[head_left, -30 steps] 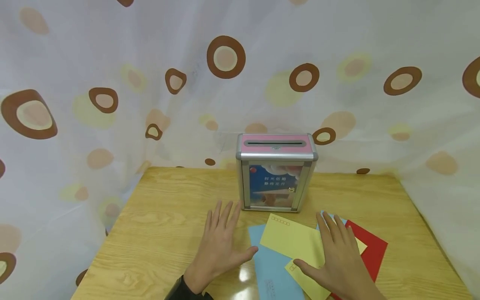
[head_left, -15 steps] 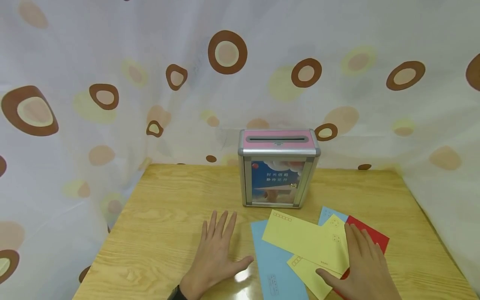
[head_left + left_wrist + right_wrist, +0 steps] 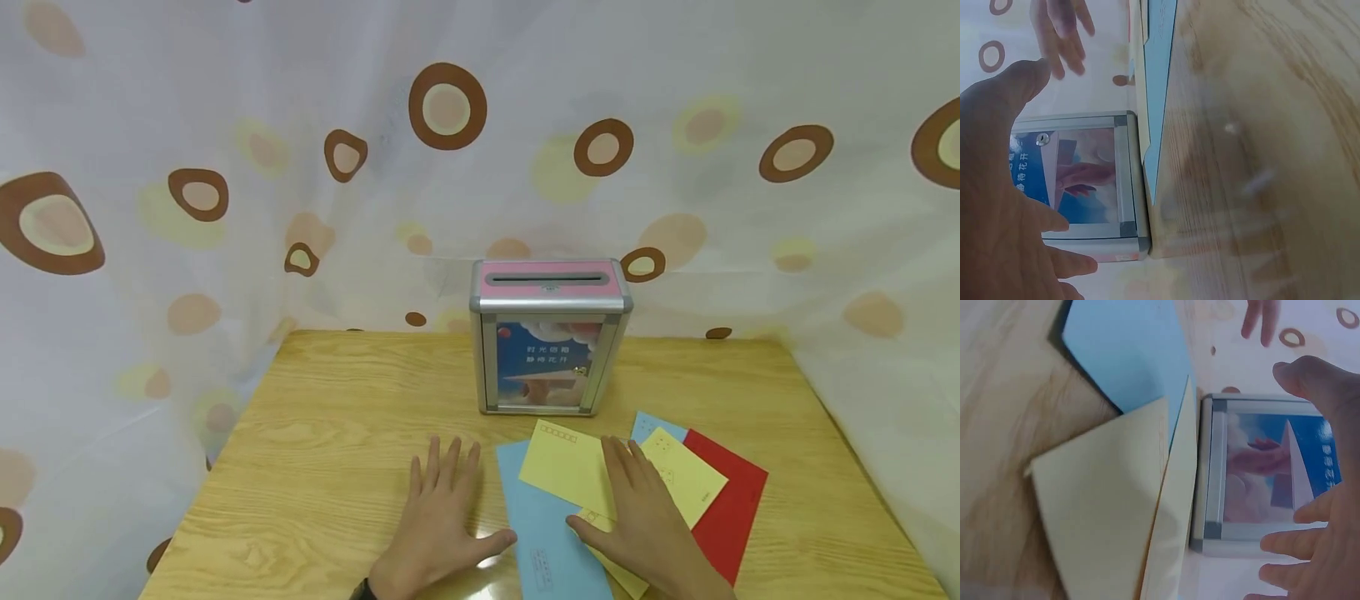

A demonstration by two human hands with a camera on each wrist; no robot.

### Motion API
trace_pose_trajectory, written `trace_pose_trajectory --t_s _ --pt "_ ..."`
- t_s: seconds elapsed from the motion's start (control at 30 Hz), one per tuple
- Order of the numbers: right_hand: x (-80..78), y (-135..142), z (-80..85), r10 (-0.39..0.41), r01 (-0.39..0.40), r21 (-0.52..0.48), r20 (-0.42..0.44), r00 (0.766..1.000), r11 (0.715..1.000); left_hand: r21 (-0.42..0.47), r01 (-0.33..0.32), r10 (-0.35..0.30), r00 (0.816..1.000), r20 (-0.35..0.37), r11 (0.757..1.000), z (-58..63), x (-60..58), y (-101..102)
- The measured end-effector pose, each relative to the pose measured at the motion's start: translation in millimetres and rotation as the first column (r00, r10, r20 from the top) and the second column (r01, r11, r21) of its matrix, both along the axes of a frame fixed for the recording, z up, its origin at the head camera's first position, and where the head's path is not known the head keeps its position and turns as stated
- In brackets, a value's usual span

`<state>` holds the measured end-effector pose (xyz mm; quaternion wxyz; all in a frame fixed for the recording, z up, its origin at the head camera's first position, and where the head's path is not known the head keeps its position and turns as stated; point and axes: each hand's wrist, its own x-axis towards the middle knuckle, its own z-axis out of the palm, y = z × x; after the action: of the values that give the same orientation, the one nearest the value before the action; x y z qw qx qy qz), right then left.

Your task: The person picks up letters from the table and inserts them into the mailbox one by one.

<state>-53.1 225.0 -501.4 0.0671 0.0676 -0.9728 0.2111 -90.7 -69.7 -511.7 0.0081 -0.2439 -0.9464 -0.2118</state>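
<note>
The left hand [image 3: 438, 533] is in front of the metal box [image 3: 540, 333] and to its left, over the wooden table [image 3: 330, 433]. Its fingers are spread wide, the thumb stretched out to the side, and it holds nothing.

Next, in front of the box, lies a long blue envelope [image 3: 543, 517], with a small printed block near its lower end, too fine to read. A yellow envelope [image 3: 566, 468] partly covers it, just in front of the box, with a row of small postcode squares along its upper left edge.

The box stands upright near the back edge. Two lines of white characters on its blue front picture appear to read 时光信箱 and 静待花开; a mark below the slot in its pink top is too small to read.

In front of the box and to its right, the right hand [image 3: 645, 521] hovers over the envelopes, holding nothing, fingers close together and thumb well apart. Partly beneath the hand, a second yellow envelope [image 3: 693, 483] crosses under the first; fine print sits at its right end. Farthest right of the box, a blue paper corner [image 3: 648, 427] and a red envelope [image 3: 738, 508] show from under the yellow.
</note>
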Motion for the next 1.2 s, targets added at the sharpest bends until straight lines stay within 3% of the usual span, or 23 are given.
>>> trace_pose_trajectory --t_s 0.3,0.5,0.73,1.2 --pt "-15.1 -10 -15.2 0.04 -0.037 0.068 -0.046 0.998 0.997 0.002 0.024 -0.024 1.0 -0.009 1.0 -4.0 -0.9 6" --pt "-23.0 -14 -18.6 0.086 -0.07 0.144 -0.107 0.991 0.987 0.029 0.041 -0.042 0.998 0.047 0.999 -6.8 -5.6 12" --pt "-19.6 -15 -21.9 0.076 -0.074 0.157 -0.008 0.997 0.985 0.044 0.066 -0.07 0.993 0.094 0.997 -9.1 -2.4 18" --pt "-19.2 -19 -17.6 0.108 -0.103 0.183 -0.016 0.994 0.978 0.03 0.065 -0.067 0.996 0.061 0.997 -9.9 -2.0 23"
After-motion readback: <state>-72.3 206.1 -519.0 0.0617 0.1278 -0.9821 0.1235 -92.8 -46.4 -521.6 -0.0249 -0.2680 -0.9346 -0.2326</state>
